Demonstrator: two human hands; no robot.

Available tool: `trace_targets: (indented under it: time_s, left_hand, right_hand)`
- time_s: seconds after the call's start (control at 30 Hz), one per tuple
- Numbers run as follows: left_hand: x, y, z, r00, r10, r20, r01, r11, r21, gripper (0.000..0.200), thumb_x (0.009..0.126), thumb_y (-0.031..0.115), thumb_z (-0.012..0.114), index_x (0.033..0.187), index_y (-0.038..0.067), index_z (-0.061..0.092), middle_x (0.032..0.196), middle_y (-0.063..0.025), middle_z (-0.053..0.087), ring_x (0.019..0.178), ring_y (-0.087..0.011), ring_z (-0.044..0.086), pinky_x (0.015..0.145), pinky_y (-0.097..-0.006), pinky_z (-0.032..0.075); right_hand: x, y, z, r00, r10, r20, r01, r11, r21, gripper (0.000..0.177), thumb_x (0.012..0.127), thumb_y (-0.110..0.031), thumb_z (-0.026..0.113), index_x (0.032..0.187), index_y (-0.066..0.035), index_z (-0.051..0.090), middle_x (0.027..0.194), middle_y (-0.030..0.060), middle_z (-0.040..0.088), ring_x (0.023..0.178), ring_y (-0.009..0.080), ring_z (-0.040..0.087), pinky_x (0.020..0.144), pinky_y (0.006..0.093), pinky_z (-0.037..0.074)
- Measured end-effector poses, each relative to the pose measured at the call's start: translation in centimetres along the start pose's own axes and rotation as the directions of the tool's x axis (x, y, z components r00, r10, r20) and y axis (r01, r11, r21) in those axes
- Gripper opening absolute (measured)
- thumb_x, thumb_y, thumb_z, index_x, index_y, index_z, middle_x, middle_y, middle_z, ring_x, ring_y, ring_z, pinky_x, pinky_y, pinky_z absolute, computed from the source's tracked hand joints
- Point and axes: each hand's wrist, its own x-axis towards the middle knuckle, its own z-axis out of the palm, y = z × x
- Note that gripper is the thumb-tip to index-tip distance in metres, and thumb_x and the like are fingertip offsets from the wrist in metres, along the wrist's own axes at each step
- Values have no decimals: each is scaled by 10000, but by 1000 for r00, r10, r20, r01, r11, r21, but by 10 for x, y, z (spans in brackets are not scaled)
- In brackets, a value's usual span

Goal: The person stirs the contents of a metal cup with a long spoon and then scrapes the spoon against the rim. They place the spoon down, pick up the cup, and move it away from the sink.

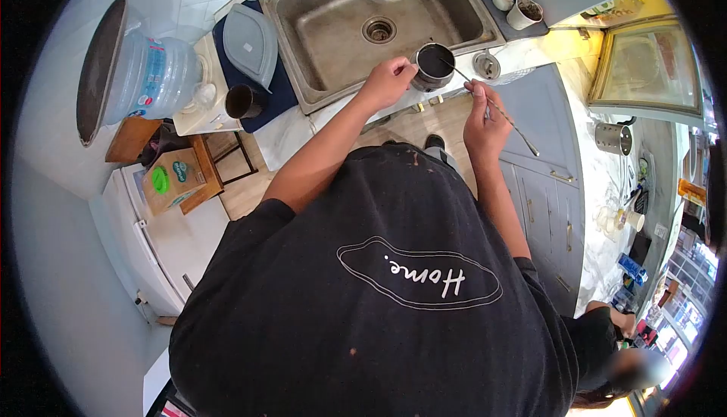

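My left hand (pixel 390 81) is closed at the left side of a small metal pitcher (pixel 434 78), its fingers pinched at the rim. Dark liquid shows inside the pitcher, which stands on the counter edge in front of the sink. With my right hand (pixel 487 118) I grip a long thin bar spoon (pixel 517 131) with a twisted shaft. One end of the spoon dips into the pitcher, while the other sticks out past my hand toward the lower right. A small metal strainer-like cup (pixel 486 65) sits just right of the pitcher.
Behind the pitcher lies a steel sink (pixel 318 76). At left are a dark cup (pixel 244 102), a grey lid (pixel 250 46) on a dark mat and a large water bottle (pixel 155 76). A paper cup (pixel 524 12) stands back right. Another person (pixel 606 341) is at lower right.
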Motion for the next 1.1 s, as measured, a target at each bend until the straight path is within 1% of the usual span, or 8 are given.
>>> trace_targets:
  time_s: [0.1, 0.2, 0.3, 0.4, 0.6, 0.7, 0.77, 1.1]
  left_hand:
    - [3, -4, 0, 1000, -1, 8, 1, 1000, -4, 309, 1005, 326, 564, 849, 62, 601, 758, -4, 611, 722, -101, 540, 695, -283, 433]
    - [4, -9, 1, 998, 45, -43, -44, 999, 22, 328, 981, 349, 598, 919, 35, 664, 733, -67, 662, 671, -159, 600, 661, -342, 478]
    - [2, -4, 1, 1000, 12, -13, -13, 999, -30, 304, 1002, 316, 572, 840, 60, 595, 752, -8, 614, 725, -103, 556, 703, -285, 440]
    - [2, -4, 0, 1000, 20, -8, -20, 1000, 6, 304, 998, 319, 580, 842, 59, 596, 750, -13, 615, 724, -103, 565, 702, -288, 444]
    - [4, -6, 1, 1000, 26, -14, -25, 1000, 11, 310, 992, 332, 587, 871, 48, 617, 770, -24, 637, 735, -109, 580, 703, -294, 452]
    - [2, -6, 2, 997, 56, -62, -55, 998, 19, 330, 971, 346, 601, 879, 33, 648, 706, -63, 647, 653, -154, 587, 643, -338, 469]
    - [3, -7, 3, 996, 60, -66, -59, 998, 10, 331, 972, 349, 600, 883, 35, 652, 706, -63, 648, 648, -155, 586, 640, -341, 470]
    - [7, -15, 4, 996, 62, -69, -62, 998, 15, 337, 969, 364, 605, 917, 38, 675, 712, -70, 654, 644, -163, 601, 636, -353, 479]
  right_hand:
    - [0, 2, 1, 1000, -15, 28, 16, 999, -51, 209, 1022, -200, 603, 1039, -58, 755, 958, 132, 753, 902, 292, 715, 823, 372, 542]
    - [-1, 2, 0, 996, -77, 50, 81, 992, -94, 181, 1012, -187, 610, 1030, -77, 753, 960, 123, 747, 901, 303, 695, 823, 390, 533]
    - [-3, 1, -1, 987, -142, 71, 150, 979, -135, 169, 1013, -173, 605, 1018, -78, 744, 961, 116, 746, 895, 296, 690, 813, 392, 531]
    - [-3, -1, -1, 973, -211, 93, 224, 961, -163, 173, 1025, -153, 583, 1025, -73, 736, 979, 122, 746, 904, 288, 694, 812, 387, 533]
    - [-6, -2, 0, 966, -224, 126, 243, 954, -172, 153, 1019, -117, 573, 1025, -74, 720, 1041, 128, 742, 1011, 304, 680, 879, 407, 524]
    - [-5, -1, 1, 959, -259, 113, 274, 949, -153, 150, 1018, -97, 567, 1021, -67, 714, 1062, 134, 743, 1049, 309, 681, 902, 406, 523]
    - [-5, 0, 1, 957, -260, 129, 279, 947, -161, 146, 1014, -85, 568, 1021, -61, 712, 1077, 138, 743, 1069, 308, 683, 913, 406, 523]
    - [-8, 0, 3, 948, -295, 119, 311, 939, -146, 118, 993, -59, 593, 1009, -44, 709, 1085, 161, 738, 1069, 319, 689, 942, 400, 515]
